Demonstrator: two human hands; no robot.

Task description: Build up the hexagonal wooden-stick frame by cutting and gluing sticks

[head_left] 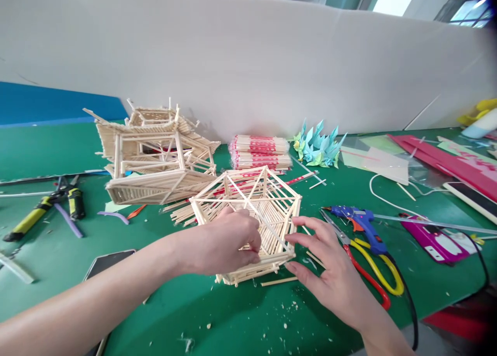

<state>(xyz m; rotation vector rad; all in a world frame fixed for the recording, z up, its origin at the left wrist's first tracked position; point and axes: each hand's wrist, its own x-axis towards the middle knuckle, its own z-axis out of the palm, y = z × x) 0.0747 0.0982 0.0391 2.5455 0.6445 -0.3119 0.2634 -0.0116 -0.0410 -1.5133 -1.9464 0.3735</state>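
Observation:
A hexagonal frame built of thin wooden sticks (267, 200) rests on the green table (233, 319) in front of me. My left hand (225, 244) lies over its near side, fingers curled and pinched on a stick of the frame. My right hand (326, 262) is at the frame's right edge, fingers spread and touching its side, holding nothing. A loose stick (277, 281) lies just under the frame's front edge.
A bigger stick pavilion model (155, 159) stands behind at left, with packs of chopsticks (260, 152) and paper cranes (316, 147). A blue glue gun (359, 221) and yellow-red scissors (373, 268) lie right; pliers (46, 203) left; a phone (106, 262) near my left arm.

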